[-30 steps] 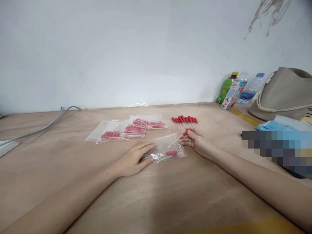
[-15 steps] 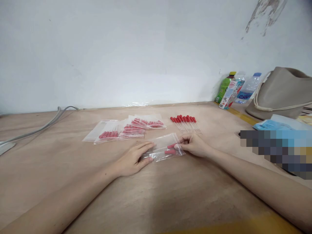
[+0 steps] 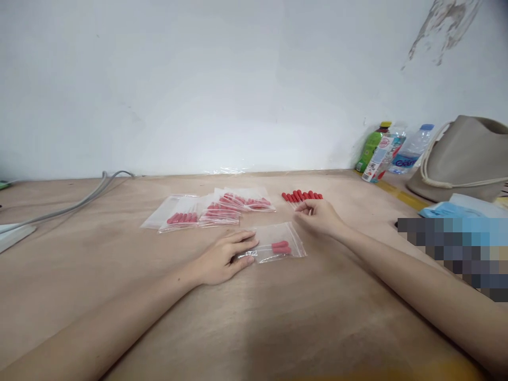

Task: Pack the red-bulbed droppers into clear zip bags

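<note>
My left hand lies with fingers spread, its fingertips on the left end of a clear zip bag. Inside that bag are two droppers with red bulbs and thin clear stems, bulbs toward the zip edge on the right. My right hand hovers beside a row of loose red-bulbed droppers, with thumb and forefinger slightly apart near their stems. Nothing shows between those fingers, and the hand hides part of the stems.
Several zip bags with red-bulbed droppers overlap on the wooden table. A grey cable runs along the left. Bottles, a carton, a grey-beige bag and a blue packet stand or lie at right.
My right hand has left the zip bag's open end and moved up and right to the loose droppers. The two droppers now lie deeper inside the bag. My left hand stays on it.
</note>
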`<action>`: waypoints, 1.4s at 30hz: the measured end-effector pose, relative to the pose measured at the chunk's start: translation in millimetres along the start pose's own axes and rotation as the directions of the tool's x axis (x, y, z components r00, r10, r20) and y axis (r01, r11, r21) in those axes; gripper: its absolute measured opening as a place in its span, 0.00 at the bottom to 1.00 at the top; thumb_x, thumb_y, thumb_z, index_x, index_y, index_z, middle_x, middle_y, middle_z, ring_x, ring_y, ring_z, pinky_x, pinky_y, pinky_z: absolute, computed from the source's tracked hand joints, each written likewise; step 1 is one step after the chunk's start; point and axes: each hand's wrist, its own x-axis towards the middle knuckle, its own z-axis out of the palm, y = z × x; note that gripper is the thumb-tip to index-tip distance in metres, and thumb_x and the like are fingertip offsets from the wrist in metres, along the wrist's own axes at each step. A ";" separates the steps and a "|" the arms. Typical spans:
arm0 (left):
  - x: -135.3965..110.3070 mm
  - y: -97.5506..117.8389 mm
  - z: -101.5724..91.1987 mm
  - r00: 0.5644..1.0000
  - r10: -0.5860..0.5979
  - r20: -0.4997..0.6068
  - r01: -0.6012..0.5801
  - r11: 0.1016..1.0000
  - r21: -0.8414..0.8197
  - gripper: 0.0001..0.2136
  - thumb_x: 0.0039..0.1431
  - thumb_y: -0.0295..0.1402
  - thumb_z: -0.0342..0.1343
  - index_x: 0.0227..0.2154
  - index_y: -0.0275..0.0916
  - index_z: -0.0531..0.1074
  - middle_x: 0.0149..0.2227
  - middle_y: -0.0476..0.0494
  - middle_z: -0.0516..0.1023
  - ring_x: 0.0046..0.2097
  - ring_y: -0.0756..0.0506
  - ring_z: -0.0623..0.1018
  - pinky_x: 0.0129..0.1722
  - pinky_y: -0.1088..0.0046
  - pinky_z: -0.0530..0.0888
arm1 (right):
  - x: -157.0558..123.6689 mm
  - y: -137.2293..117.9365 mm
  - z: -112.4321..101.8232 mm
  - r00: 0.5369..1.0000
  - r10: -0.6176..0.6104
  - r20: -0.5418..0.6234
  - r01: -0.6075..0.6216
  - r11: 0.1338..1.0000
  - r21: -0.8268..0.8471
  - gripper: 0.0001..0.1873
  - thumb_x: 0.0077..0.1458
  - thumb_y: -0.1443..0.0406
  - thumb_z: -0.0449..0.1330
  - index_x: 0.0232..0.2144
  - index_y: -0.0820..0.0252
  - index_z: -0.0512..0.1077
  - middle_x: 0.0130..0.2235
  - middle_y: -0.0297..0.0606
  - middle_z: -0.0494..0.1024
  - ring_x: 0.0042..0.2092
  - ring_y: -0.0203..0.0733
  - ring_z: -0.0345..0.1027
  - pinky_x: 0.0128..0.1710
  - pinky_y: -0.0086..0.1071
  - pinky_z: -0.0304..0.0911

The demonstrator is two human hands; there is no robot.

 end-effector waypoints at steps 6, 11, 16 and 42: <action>-0.2 -0.1 0.5 1.000 0.010 0.014 -0.011 1.000 0.012 0.20 0.63 0.39 0.43 0.57 0.43 0.58 0.60 0.43 0.56 0.60 0.43 0.57 0.58 0.58 0.56 | 39.8 -10.9 16.1 0.997 0.024 -0.069 -0.048 0.925 -0.377 0.09 0.46 0.62 0.55 0.27 0.59 0.74 0.35 0.41 0.76 0.37 0.41 0.68 0.32 0.30 0.58; -0.1 1.6 -0.7 1.000 0.015 0.023 -0.016 0.999 0.036 0.20 0.63 0.39 0.42 0.57 0.43 0.57 0.60 0.42 0.56 0.61 0.43 0.56 0.58 0.57 0.55 | 57.1 -21.8 31.5 0.975 0.219 -0.045 -0.212 0.838 -0.502 0.17 0.48 0.58 0.56 0.35 0.64 0.73 0.39 0.52 0.74 0.41 0.51 0.68 0.35 0.36 0.60; -0.7 2.5 -1.3 0.999 0.018 0.027 -0.019 0.999 0.043 0.20 0.63 0.39 0.42 0.57 0.43 0.56 0.60 0.43 0.56 0.61 0.43 0.56 0.58 0.57 0.55 | 56.8 -30.3 36.8 0.972 0.229 -0.043 -0.217 0.823 -0.525 0.15 0.51 0.62 0.53 0.36 0.68 0.72 0.42 0.58 0.73 0.44 0.52 0.67 0.38 0.37 0.60; 0.3 6.4 -3.7 1.000 0.018 -0.018 -0.018 1.000 0.007 0.23 0.63 0.39 0.43 0.59 0.41 0.52 0.58 0.41 0.60 0.59 0.43 0.60 0.57 0.59 0.57 | -36.4 -13.1 20.1 0.930 0.339 0.139 -0.296 0.473 0.830 0.12 0.51 0.61 0.54 0.31 0.54 0.52 0.26 0.31 0.68 0.27 0.35 0.70 0.33 0.34 0.69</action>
